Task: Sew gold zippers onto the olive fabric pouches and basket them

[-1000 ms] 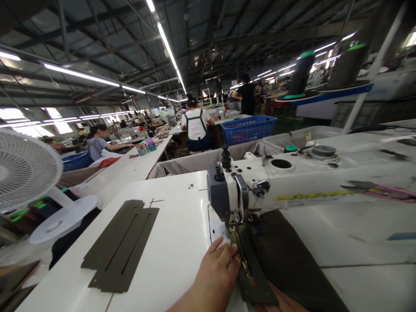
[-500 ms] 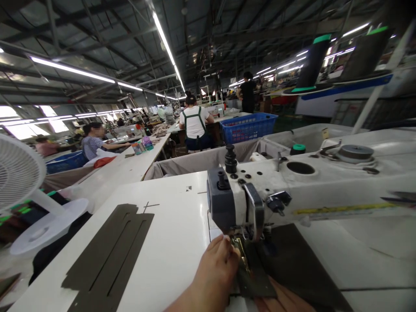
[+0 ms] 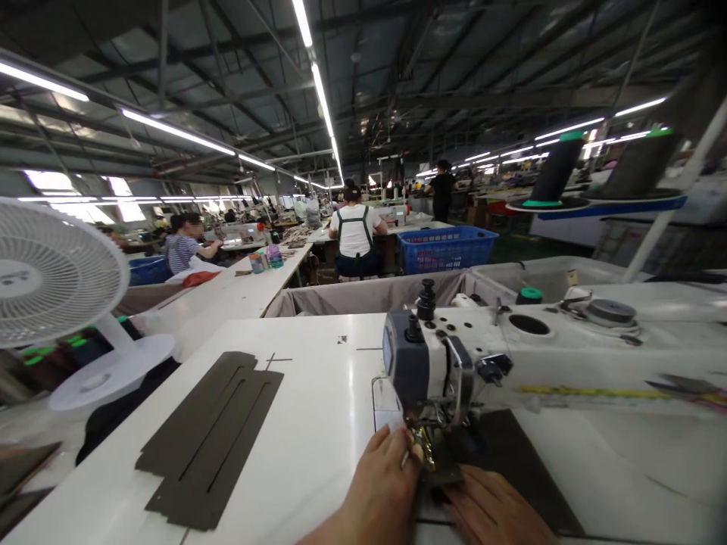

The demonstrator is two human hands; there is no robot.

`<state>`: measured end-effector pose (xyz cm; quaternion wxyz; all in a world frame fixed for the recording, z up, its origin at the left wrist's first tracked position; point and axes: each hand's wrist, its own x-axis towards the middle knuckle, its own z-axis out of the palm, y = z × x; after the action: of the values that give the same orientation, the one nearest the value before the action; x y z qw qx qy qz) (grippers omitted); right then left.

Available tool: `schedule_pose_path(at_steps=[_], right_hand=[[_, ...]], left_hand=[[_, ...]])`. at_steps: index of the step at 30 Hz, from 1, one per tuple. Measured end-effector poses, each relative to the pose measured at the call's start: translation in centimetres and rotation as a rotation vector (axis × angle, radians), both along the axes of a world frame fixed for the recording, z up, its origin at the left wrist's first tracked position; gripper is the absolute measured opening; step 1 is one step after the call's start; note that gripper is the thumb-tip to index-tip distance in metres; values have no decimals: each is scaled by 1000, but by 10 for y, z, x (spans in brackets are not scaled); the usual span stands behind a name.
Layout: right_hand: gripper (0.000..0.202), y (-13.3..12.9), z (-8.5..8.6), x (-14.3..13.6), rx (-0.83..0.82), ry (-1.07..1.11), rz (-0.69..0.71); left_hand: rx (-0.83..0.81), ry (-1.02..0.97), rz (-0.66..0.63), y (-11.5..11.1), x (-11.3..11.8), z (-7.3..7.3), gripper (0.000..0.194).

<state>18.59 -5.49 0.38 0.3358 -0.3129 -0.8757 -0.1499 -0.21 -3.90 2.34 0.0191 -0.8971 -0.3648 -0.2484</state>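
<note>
My left hand [image 3: 385, 473] is closed at the left edge of a gold-toothed zipper [image 3: 425, 450], its thumb and fingers gripping beside the presser foot. The zipper lies on a dark olive fabric piece [image 3: 446, 473] under the head of the sewing machine [image 3: 423, 352]. Low and to the right, my right hand [image 3: 497, 503] rests rather flat against the fabric's near edge, fingers together and stretched toward the foot. A larger olive panel [image 3: 525, 462] spreads to the right beneath the machine arm. The needle point is hidden.
Slotted olive panels [image 3: 213, 439] lie on the white table [image 3: 318, 409] at left. A white fan [image 3: 62, 280] stands beyond them. Scissors [image 3: 681, 384] rest on the machine's arm. Thread cones [image 3: 553, 174] stand at upper right. Behind are a blue basket [image 3: 446, 250] and people seated at machines.
The view has tilted up and swung left. The zipper piece has moved in toward the foot, so less of it shows. My right hand has come out from under its near end.
</note>
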Motion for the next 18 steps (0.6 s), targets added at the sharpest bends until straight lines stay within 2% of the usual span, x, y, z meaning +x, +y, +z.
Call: schedule_pose_path(at_steps=[4, 6, 8, 12, 15, 18], right_hand=[[17, 9, 18, -7, -243, 31, -152], [15, 15, 23, -12, -429, 55, -170], [18, 20, 27, -14, -538, 78, -142], [32, 30, 31, -11, -528, 100, -99], [28, 36, 30, -10, -530, 132, -91], [24, 40, 24, -9, -571, 169, -130]], left_hand=[[-158, -52, 107, -10, 4, 11, 21], [-226, -69, 135, -13, 5, 16, 21], [-256, -79, 154, -13, 4, 16, 22], [-205, -77, 166, -7, 3, 0, 29], [-88, -49, 128, 2, 3, -14, 28], [28, -8, 122, 5, 4, -19, 19]])
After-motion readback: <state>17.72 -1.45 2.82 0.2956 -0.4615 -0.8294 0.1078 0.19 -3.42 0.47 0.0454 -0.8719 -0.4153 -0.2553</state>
